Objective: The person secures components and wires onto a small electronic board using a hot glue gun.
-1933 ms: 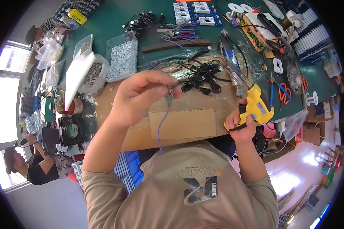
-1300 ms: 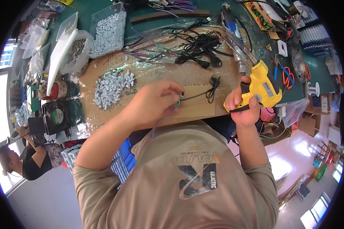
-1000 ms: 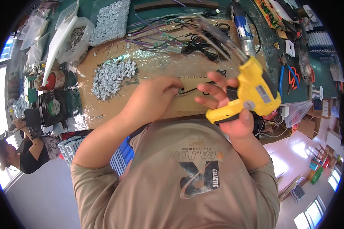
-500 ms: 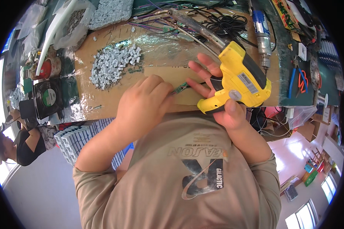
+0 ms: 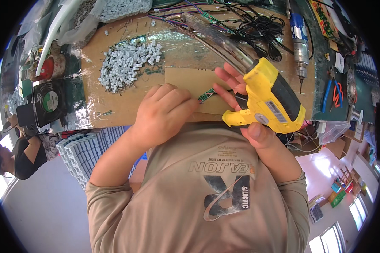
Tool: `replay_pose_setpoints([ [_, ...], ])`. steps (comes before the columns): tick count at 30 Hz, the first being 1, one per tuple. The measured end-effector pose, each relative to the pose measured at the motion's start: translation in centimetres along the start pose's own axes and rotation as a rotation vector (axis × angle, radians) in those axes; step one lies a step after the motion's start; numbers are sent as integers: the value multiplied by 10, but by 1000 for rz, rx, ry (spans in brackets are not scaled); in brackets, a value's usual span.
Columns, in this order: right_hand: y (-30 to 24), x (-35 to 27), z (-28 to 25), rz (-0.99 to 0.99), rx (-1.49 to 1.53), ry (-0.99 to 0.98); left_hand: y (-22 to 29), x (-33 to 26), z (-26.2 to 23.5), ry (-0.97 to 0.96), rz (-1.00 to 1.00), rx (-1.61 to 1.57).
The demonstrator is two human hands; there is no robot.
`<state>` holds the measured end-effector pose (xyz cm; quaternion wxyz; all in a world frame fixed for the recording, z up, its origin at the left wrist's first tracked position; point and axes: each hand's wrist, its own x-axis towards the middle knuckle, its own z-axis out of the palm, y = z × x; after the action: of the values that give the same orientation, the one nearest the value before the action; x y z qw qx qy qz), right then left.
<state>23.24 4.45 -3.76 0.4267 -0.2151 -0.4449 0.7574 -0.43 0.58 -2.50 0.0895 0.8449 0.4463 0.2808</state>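
Nearest you, your right hand (image 5: 257, 126) grips the yellow glue gun (image 5: 271, 100), its fingers stretched out to the small green board (image 5: 205, 96); your left hand (image 5: 164, 114) is curled, pinching that board at the near edge of the cardboard sheet (image 5: 185, 82); the joining looks only begun, I think; farther left, a pile of little white parts (image 5: 128, 65) waits; black wires (image 5: 257, 29) lie far right.

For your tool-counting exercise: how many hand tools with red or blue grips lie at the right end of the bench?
2: blue-handled pliers and red-handled cutters, side by side beyond the yellow glue gun in the right hand. The bench's edge may hide others.
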Motion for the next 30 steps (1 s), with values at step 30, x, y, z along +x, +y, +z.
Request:
replay_pose_setpoints([
  [30,-8,-26,-5,132,-63,-1,17,6,-3,-80,40,137],
])
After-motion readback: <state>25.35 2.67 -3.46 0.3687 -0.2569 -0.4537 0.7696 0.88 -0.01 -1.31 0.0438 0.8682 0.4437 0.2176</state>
